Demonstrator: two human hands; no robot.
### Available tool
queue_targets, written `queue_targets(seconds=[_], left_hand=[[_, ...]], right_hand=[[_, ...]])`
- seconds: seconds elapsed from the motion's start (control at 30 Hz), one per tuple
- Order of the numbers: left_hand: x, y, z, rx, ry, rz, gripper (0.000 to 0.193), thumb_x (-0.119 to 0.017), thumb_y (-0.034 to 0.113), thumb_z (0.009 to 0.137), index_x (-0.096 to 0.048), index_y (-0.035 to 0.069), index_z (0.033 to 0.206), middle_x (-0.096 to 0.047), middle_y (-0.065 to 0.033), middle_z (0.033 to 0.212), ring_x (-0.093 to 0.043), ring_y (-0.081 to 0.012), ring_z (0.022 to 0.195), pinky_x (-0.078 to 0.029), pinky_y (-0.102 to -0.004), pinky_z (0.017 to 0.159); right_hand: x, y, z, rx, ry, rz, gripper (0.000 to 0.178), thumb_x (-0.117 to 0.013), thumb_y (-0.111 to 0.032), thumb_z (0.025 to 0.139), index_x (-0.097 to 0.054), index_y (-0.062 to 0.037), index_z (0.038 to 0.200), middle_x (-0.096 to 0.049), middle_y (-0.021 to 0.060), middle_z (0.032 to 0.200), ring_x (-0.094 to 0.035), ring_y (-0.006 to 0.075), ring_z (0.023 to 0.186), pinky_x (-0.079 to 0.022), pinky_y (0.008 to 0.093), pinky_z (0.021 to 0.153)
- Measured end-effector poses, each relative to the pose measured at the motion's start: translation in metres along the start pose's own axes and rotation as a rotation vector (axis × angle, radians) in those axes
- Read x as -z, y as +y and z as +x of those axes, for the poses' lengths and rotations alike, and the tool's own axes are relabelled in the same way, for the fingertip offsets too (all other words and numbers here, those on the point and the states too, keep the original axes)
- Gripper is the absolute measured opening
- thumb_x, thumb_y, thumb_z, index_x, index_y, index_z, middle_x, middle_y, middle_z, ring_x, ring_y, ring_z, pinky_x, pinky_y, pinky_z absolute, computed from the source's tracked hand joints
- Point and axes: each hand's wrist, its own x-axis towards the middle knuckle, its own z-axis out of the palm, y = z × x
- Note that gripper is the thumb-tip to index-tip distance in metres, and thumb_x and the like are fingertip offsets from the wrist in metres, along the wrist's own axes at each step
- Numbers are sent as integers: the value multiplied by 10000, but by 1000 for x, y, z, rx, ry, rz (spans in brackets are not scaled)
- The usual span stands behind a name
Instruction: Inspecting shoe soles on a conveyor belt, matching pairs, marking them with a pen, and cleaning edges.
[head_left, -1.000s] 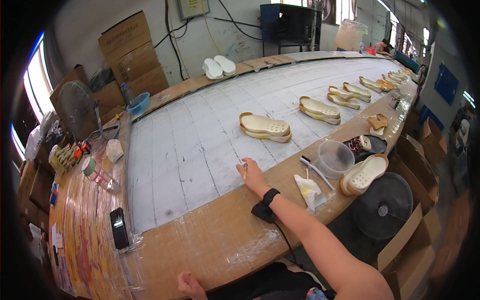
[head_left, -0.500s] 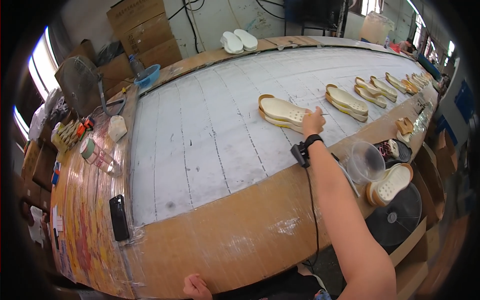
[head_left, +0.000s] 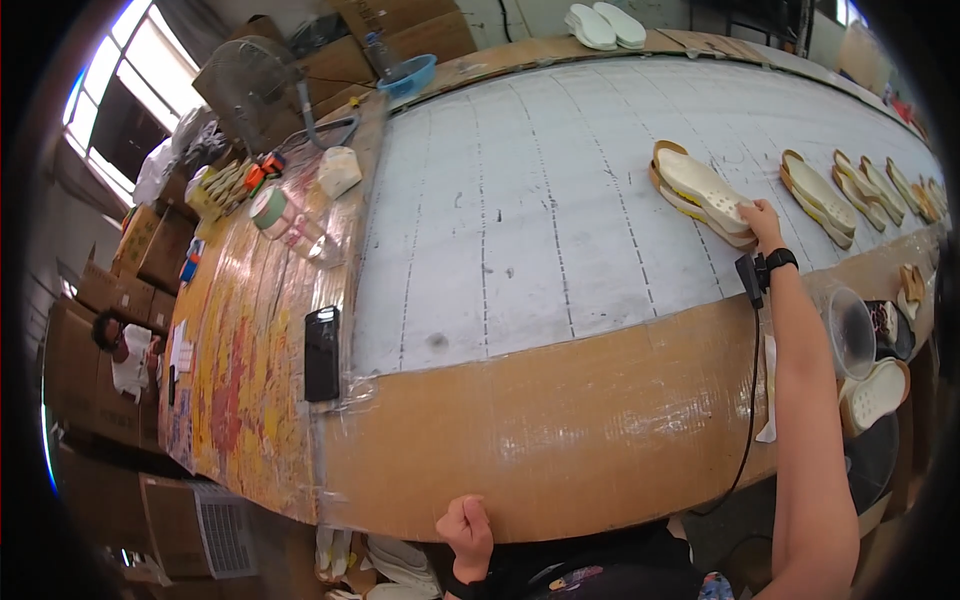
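Observation:
At the right, my right hand (head_left: 762,222) is closed at the holed end of a cream shoe sole (head_left: 700,190), its fingertips touching the upper face. What they pinch, if anything, is hidden. The sole rests on a second layer with tan and yellow edges. A dark wristband (head_left: 778,260) with a small black box (head_left: 748,280) and a cable sits on my right wrist. My left hand (head_left: 467,530) is curled into a fist, thumb uppermost, by the table's near edge, with nothing showing in it.
More soles (head_left: 817,198) line the table's right side. A clear plastic tub (head_left: 850,332) and a loose sole (head_left: 873,397) stand by my right forearm. On the left lie a black phone (head_left: 322,353) and a bottle (head_left: 290,222). Behind them stands a fan (head_left: 250,75).
The view has swung left and down, so the table's things sit further right and higher. A thin pale stick showed at my right fingers before; now I cannot see it.

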Motion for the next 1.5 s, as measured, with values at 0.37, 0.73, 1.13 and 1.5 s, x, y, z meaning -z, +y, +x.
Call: queue_targets(seconds=[0.37,0.73,1.13,1.5], left_hand=[[6,11,7,126,-158,-383,211,-553,128,849,-552,-30,989,-635,-96,805,-608,-160,689,-478,-270,631],[-3,108,14,-1,-270,-960,512,-465,132,891,-224,-2,1322,-400,-84,1233,-393,-149,1126,-329,-281,944],[12,113,-15,94,-272,-693,738,-671,275,755,-244,-6,1287,-442,-135,1182,-474,-187,1048,-403,-305,875],[-6,109,-23,-125,86,-618,931,-670,293,751,-41,-54,1344,-335,-258,1255,-412,-262,1150,-378,-350,918]], right_hand=[[-91,-66,-189,-545,-877,795,310,-527,-233,853,-501,-118,1140,-552,50,1074,-553,215,916,-470,417,711],[-42,-87,-439,-470,-1239,903,551,-539,-117,839,-301,-48,1332,-450,83,1246,-497,178,1083,-421,334,904],[-35,-58,-471,-264,-1209,693,636,-565,-95,842,-208,-17,1363,-392,65,1289,-410,139,1139,-350,283,945],[-43,-52,-474,-135,-1074,684,632,-596,-97,818,-259,-2,1344,-403,77,1294,-414,147,1147,-343,283,949]])
